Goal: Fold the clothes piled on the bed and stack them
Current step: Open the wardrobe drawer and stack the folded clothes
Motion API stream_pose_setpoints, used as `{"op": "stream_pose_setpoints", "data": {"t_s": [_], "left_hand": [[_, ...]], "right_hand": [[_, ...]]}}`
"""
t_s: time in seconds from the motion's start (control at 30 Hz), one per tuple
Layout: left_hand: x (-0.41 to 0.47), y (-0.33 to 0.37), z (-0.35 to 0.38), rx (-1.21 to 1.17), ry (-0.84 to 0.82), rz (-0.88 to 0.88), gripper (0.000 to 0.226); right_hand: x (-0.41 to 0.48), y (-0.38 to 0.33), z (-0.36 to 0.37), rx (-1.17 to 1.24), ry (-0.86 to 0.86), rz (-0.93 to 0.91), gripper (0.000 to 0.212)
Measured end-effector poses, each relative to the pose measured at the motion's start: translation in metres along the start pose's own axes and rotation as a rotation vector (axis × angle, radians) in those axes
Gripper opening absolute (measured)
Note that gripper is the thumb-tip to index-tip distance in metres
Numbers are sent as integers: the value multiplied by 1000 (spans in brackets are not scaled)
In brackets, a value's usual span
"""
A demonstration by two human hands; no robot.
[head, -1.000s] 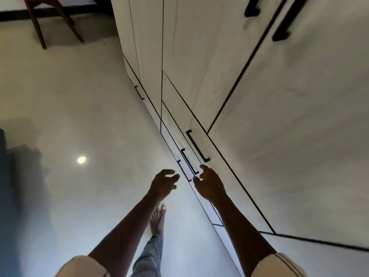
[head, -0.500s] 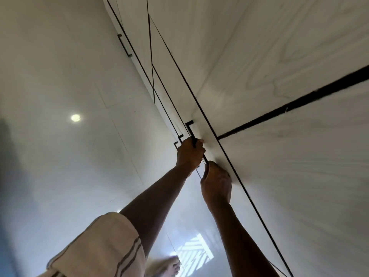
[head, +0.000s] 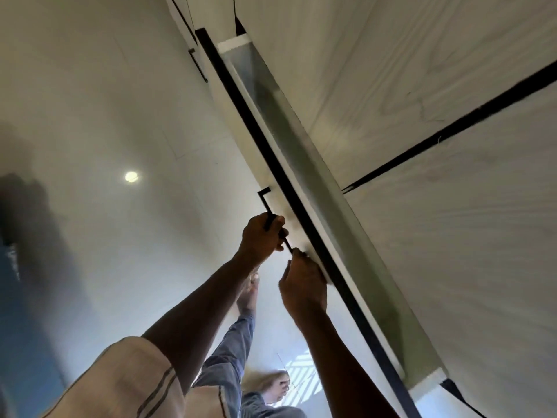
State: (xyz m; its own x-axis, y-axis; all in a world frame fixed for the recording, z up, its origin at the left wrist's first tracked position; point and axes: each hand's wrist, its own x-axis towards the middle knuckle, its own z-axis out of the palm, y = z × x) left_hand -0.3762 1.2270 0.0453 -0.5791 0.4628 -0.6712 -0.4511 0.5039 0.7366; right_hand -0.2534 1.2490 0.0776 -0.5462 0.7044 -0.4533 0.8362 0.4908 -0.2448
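A pale wood-grain wardrobe fills the right side. One of its low drawers stands pulled partly out, its inside showing as a pale narrow slot. My left hand grips the drawer's black bar handle. My right hand holds the lower end of the same handle, its fingers curled against the drawer front. No clothes and no bed are in view.
A glossy light tiled floor lies to the left, with a ceiling light reflected in it. My bare feet and blue jean legs stand below the drawer. A second drawer handle shows farther along. Something blue borders the left edge.
Both hands reached to the drawer handle, gripped it, and have since pulled the drawer out from the wardrobe. The camera has tilted closer to the wardrobe.
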Motion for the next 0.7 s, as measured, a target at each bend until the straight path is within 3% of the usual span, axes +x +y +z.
{"op": "stream_pose_setpoints", "data": {"t_s": [0.13,0.23,0.3,0.33,0.4,0.47,0.57,0.63,0.7], "left_hand": [[-16,-9,-36,-22,10,-49,22],[-33,-12,-47,35,114,-51,43],[-56,-14,-45,258,385,174,63],[-71,-10,-41,343,493,373,67],[-104,10,-30,560,447,743,69],[-115,24,-17,879,274,863,66],[-116,21,-7,1157,207,672,76],[-123,13,-7,1091,308,514,99],[-136,3,-9,938,391,401,116]], "right_hand": [[-33,-17,-11,193,-215,-126,54],[-70,-24,-40,602,-108,-291,37],[-91,-16,-57,834,189,-250,24],[-92,-8,-62,898,350,-168,23],[-90,21,-69,829,537,28,21],[-82,53,-61,671,285,205,25],[-89,86,-29,556,-289,322,66],[-94,93,-11,594,-411,336,99],[-97,96,6,669,-445,284,105]]}}
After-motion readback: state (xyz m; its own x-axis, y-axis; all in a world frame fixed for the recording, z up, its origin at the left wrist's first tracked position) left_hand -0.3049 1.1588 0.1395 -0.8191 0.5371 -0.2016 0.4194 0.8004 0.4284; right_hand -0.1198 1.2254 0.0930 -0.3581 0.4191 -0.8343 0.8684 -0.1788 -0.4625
